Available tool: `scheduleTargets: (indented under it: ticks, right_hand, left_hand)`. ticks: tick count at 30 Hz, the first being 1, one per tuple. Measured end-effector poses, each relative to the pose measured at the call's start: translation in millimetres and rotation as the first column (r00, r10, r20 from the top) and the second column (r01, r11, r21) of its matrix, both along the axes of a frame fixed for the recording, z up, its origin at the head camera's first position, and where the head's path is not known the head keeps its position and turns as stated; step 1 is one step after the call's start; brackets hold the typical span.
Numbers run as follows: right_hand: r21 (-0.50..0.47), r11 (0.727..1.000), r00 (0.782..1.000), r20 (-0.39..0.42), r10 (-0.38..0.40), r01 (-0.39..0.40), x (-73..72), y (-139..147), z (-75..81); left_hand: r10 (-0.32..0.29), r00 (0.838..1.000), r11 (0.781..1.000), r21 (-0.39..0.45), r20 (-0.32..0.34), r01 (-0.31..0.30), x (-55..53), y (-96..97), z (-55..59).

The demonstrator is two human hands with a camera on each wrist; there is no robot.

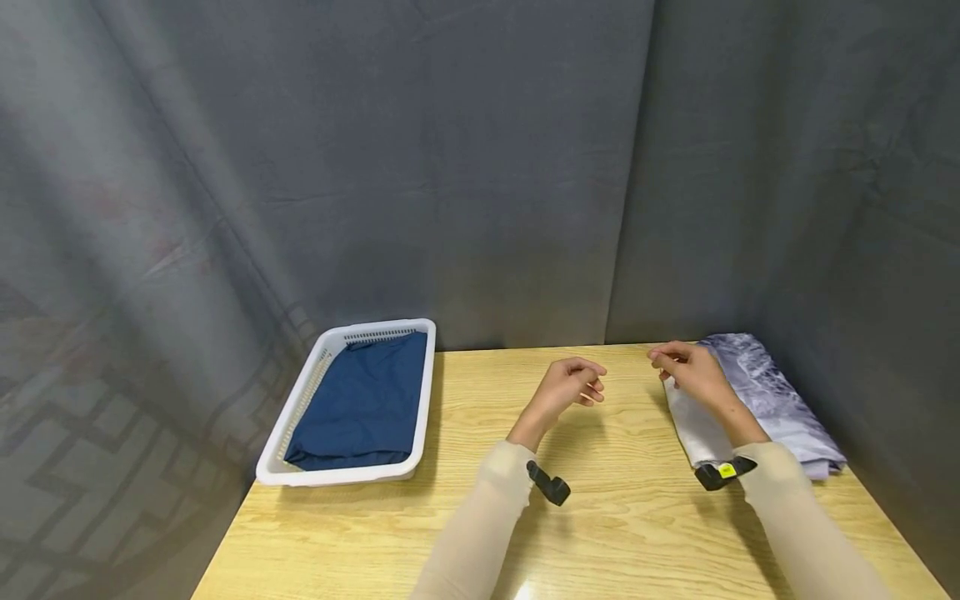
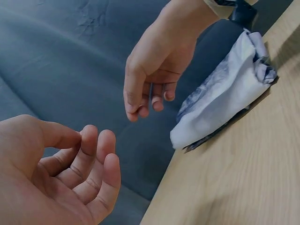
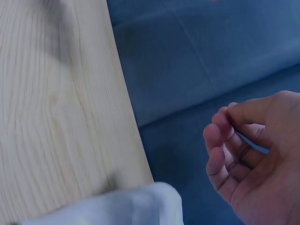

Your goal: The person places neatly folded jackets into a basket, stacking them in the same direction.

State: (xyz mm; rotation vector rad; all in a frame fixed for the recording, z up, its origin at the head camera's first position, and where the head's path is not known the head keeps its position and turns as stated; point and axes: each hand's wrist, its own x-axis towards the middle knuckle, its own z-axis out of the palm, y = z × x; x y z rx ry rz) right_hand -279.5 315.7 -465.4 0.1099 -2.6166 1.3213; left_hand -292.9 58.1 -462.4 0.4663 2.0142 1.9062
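Hovering half-open and empty, the left hand (image 1: pixel 562 388) and the right hand (image 1: pixel 699 377) can probably best grip the folded cloth (image 1: pixel 772 400) at lower right by 2 opposite edges.

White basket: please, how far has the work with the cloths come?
Looks done: the dark blue cloth lies in the white basket. In hand: nothing; the left hand and right hand are empty. Perhaps left: the grey-and-white cloth, lying on the table outside the basket.
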Motion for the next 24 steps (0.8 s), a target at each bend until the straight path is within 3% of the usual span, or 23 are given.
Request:
scheduleTargets:
  ticks: [4, 12, 24]
  right_hand:
    - [-0.016, 1.000, 1.000, 0.006, -0.013, 0.014, 3.7, 11, -0.5]
    - [0.039, 0.996, 0.996, 0.049, -0.080, 0.078, 12.1, 30, -6.1]
    - [0.082, 0.985, 0.986, 0.049, -0.157, 0.153, 14.1, 61, -17.6]
  left_hand:
    - [0.002, 1.000, 1.000, -0.010, 0.020, -0.002, 3.8, 14.0, -4.2]
    - [0.018, 0.999, 0.999, -0.033, 0.041, -0.017, 13.5, 41.3, -9.1]
    - [0.013, 0.994, 0.998, -0.057, 0.109, -0.007, 25.4, 65.9, -19.1]
